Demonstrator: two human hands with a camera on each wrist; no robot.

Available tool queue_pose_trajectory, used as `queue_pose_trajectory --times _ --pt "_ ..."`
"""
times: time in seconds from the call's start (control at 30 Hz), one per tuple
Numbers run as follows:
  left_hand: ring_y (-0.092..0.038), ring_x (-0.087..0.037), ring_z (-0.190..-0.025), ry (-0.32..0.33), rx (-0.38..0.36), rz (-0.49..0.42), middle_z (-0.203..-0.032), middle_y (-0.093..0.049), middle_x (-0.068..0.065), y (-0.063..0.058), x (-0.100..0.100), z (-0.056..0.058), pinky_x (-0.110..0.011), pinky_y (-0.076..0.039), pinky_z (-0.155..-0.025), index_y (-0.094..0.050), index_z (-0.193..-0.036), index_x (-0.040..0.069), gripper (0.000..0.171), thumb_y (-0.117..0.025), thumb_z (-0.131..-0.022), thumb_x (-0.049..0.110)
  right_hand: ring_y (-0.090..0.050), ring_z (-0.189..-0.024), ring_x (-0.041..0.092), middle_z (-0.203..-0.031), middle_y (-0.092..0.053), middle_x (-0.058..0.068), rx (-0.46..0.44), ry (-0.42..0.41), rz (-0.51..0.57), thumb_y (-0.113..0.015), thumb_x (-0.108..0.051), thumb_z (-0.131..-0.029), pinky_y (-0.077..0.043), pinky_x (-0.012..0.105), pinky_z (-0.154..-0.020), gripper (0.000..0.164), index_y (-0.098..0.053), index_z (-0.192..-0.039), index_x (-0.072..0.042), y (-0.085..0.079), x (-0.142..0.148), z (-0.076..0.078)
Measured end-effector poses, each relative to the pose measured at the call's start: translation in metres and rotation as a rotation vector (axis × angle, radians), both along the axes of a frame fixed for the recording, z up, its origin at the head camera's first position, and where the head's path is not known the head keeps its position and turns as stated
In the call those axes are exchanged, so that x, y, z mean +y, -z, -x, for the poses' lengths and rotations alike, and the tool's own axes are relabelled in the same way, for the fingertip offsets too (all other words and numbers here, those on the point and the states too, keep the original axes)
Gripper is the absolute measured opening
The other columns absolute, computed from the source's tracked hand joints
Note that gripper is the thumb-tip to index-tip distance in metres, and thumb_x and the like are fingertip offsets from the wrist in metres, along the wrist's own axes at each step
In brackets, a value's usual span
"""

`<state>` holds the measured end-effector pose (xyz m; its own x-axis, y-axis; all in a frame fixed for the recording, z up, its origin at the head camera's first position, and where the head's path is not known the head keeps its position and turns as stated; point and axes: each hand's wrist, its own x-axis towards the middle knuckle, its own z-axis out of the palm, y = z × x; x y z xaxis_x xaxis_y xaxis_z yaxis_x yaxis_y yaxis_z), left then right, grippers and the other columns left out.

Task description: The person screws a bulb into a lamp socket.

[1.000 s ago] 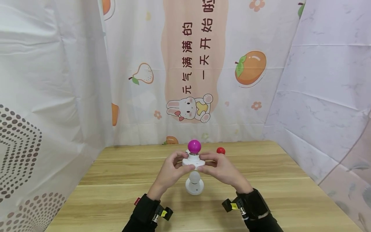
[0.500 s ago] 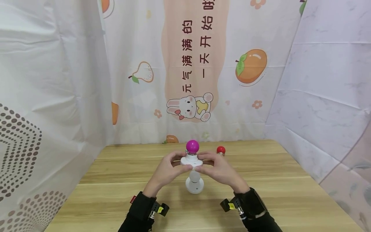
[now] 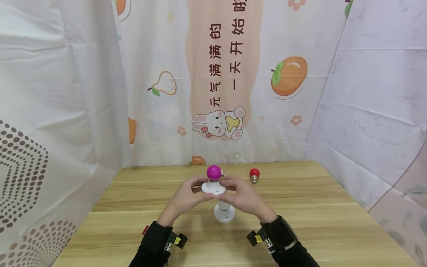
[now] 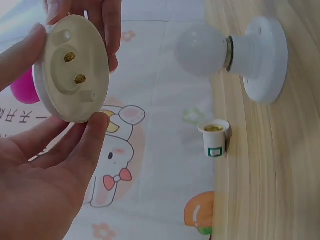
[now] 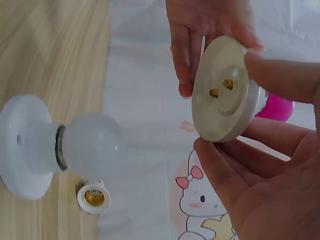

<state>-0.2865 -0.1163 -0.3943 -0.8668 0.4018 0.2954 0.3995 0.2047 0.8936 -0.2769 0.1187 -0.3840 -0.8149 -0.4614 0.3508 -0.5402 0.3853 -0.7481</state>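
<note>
A white round lamp holder [image 3: 214, 188] with a magenta light bulb [image 3: 214, 172] in its top is held up over the table. My left hand [image 3: 185, 196] grips the holder's rim from the left, and my right hand [image 3: 242, 193] grips it from the right. Thumbs are at the near edge, fingers behind. Both wrist views show the holder's underside [image 4: 75, 75] with two brass-coloured terminals. Just beyond my hands' shadow, a second white lamp holder [image 3: 224, 215] stands upright with a white bulb [image 5: 95, 142]; in the head view, the raised holder partly covers that bulb.
On the wooden table [image 3: 133, 207], a red bulb [image 3: 254, 175] is at the back right. A small white socket [image 5: 94, 198] with a brass-coloured inside sits behind the standing holder, mostly hidden in the head view. A printed curtain [image 3: 160, 122] hangs behind the table.
Both hands have moved left with the lamp holder and magenta bulb, and slightly lower in the head view. More of the red bulb shows now. The standing holder stays where it was.
</note>
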Motion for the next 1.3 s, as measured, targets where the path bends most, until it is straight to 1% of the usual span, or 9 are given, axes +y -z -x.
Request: queue_pose_trajectory --times 0.17,0.3,0.4,0.63,0.83,0.93,1.03,1.17,1.3 --pt "-0.061 -0.028 -0.121 -0.01 0.012 0.03 -0.131 -0.063 -0.008 -0.001 -0.009 0.0 -0.045 -0.048 -0.105 -0.061 -0.136 0.008 0.058 -0.085 -0.085 0.022 -0.06 -0.122 0.034 -0.139 -0.058 0.019 0.009 0.026 -0.039 -0.079 -0.019 -0.089 -0.048 0.049 -0.103 0.049 -0.065 -0.13 0.004 -0.002 -0.013 -0.001" --pt "-0.06 -0.029 -0.122 -0.022 0.035 0.049 -0.132 -0.063 -0.011 0.0 -0.017 0.001 -0.047 -0.048 -0.105 -0.06 -0.136 0.006 0.058 -0.084 -0.085 0.022 -0.057 -0.127 0.036 -0.141 -0.056 0.021 0.043 0.01 -0.075 -0.078 -0.015 -0.09 -0.049 0.048 -0.103 0.047 -0.065 -0.131 0.004 -0.003 -0.023 0.002" --pt "-0.06 -0.032 -0.123 -0.034 0.038 0.056 -0.132 -0.063 -0.013 0.004 -0.021 0.002 -0.05 -0.047 -0.105 -0.06 -0.136 0.005 0.058 -0.084 -0.085 0.021 -0.057 -0.127 0.036 -0.14 -0.057 0.021 0.062 0.003 -0.106 -0.077 -0.013 -0.09 -0.049 0.049 -0.102 0.046 -0.065 -0.13 0.004 -0.002 -0.03 0.005" --pt "-0.06 -0.035 -0.122 -0.089 0.02 0.09 -0.129 -0.063 -0.015 0.015 -0.034 0.002 -0.051 -0.048 -0.104 -0.062 -0.13 0.002 0.055 -0.086 -0.084 0.018 -0.061 -0.12 0.034 -0.132 -0.061 0.018 0.073 0.037 -0.216 -0.08 -0.014 -0.087 -0.051 0.048 -0.099 0.047 -0.066 -0.127 0.006 0.002 -0.053 0.008" --pt "-0.06 -0.037 -0.122 -0.063 0.034 0.107 -0.13 -0.064 -0.018 0.021 -0.042 0.004 -0.051 -0.048 -0.103 -0.062 -0.132 0.001 0.057 -0.086 -0.083 0.016 -0.061 -0.12 0.035 -0.128 -0.064 0.021 0.146 0.065 -0.318 -0.083 -0.011 -0.083 -0.049 0.047 -0.102 0.044 -0.069 -0.12 0.008 0.011 -0.068 0.011" --pt "-0.061 -0.038 -0.121 -0.078 0.021 0.135 -0.13 -0.064 -0.019 0.025 -0.045 0.006 -0.051 -0.049 -0.103 -0.062 -0.133 0.0 0.059 -0.087 -0.082 0.015 -0.064 -0.114 0.032 -0.122 -0.068 0.019 0.175 0.069 -0.353 -0.084 -0.01 -0.081 -0.051 0.045 -0.1 0.038 -0.071 -0.114 0.006 0.016 -0.075 0.012" --pt "-0.061 -0.038 -0.12 -0.093 -0.001 0.176 -0.129 -0.065 -0.019 0.028 -0.048 0.007 -0.05 -0.049 -0.102 -0.063 -0.132 -0.001 0.059 -0.087 -0.081 0.016 -0.066 -0.105 0.026 -0.115 -0.07 0.014 0.149 0.074 -0.354 -0.085 -0.008 -0.08 -0.053 0.041 -0.095 0.032 -0.073 -0.108 0.003 0.022 -0.08 0.012" --pt "-0.06 -0.039 -0.121 -0.073 -0.031 0.214 -0.128 -0.066 -0.019 0.032 -0.053 0.007 -0.052 -0.048 -0.103 -0.063 -0.131 -0.002 0.06 -0.088 -0.081 0.018 -0.066 -0.093 0.018 -0.105 -0.071 0.009 0.129 0.087 -0.351 -0.085 -0.01 -0.08 -0.055 0.034 -0.086 0.027 -0.074 -0.103 0.0 0.032 -0.085 0.012" --pt "-0.061 -0.04 -0.119 -0.063 -0.061 0.247 -0.126 -0.067 -0.018 0.039 -0.057 0.007 -0.055 -0.048 -0.102 -0.063 -0.129 -0.003 0.06 -0.089 -0.079 0.019 -0.065 -0.089 0.016 -0.102 -0.07 0.01 0.135 0.092 -0.378 -0.086 -0.01 -0.078 -0.056 0.03 -0.08 0.025 -0.073 -0.098 -0.001 0.041 -0.088 0.008"
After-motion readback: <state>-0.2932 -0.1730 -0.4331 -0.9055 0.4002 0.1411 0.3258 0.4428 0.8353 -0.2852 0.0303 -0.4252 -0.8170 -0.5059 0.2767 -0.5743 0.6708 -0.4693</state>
